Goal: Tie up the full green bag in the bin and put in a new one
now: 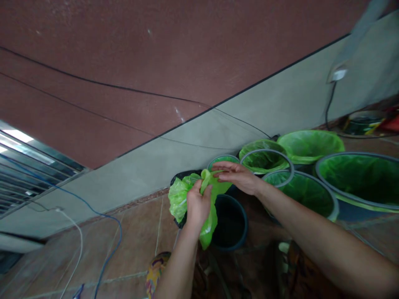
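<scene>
L hand clamped on green bag, R hand at its upper edge.
Your L hand [198, 203] has the bag [211, 226] pinched btwn thumb & fingers; a rolled fold pokes up above the thumb, and the rest hangs down R of your wrist, just beside the L rim of the dark bin [245, 230]. Bag also spreads btwn your hands. Your R hand [235, 176] has fingers stretched out twd the fold, w/ bag right by the fingertips; can't tell if they grip it. More green plastic [178, 201] is bunched L of your L hand, w/ black plastic [183, 173] behind; can't tell if it's the same bag. Lined bins [327, 155] stand to the R, w/ a grey ring [267, 151] lying across a couple.
</scene>
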A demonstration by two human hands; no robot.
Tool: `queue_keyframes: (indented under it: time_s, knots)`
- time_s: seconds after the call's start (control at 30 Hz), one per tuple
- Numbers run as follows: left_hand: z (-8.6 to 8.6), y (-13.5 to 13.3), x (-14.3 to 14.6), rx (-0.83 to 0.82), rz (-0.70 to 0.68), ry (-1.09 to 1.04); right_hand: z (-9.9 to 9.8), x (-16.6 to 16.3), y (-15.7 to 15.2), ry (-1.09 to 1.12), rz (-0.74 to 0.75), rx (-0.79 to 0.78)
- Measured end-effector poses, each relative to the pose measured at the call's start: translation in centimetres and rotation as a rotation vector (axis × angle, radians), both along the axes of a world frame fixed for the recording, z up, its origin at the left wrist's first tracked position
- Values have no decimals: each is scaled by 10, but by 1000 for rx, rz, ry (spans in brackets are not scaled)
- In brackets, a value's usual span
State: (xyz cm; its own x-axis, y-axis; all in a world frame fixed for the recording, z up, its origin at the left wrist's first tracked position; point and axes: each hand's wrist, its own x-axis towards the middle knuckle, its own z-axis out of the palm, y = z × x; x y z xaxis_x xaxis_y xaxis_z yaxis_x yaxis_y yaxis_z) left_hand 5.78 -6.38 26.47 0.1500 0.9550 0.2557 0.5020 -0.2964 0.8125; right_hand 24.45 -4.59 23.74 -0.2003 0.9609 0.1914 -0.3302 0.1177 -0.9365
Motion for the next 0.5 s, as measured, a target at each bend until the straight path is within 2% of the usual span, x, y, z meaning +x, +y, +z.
queue_keyframes:
  time_s: [0.1,0.2,0.27,0.33,0.43,0.5]
  knots:
    - [24,2,-19,-134,-28,-212,-5,3,3,-510,-71,229]
    - [35,2,-36,-202,-23,-286,-19,-15,0,-913,-29,321]
    - [31,5,-51,-217,32,-323,-30,-28,-3,-1129,38,295]
    - [20,11,-71,-194,147,-378,-39,-32,-2,-1259,79,258]
    - [1,16,-105,-95,322,-427,-45,-24,4,-1272,41,189]
    - [-9,14,-124,-60,363,-446,-51,-19,7,-1271,22,136]
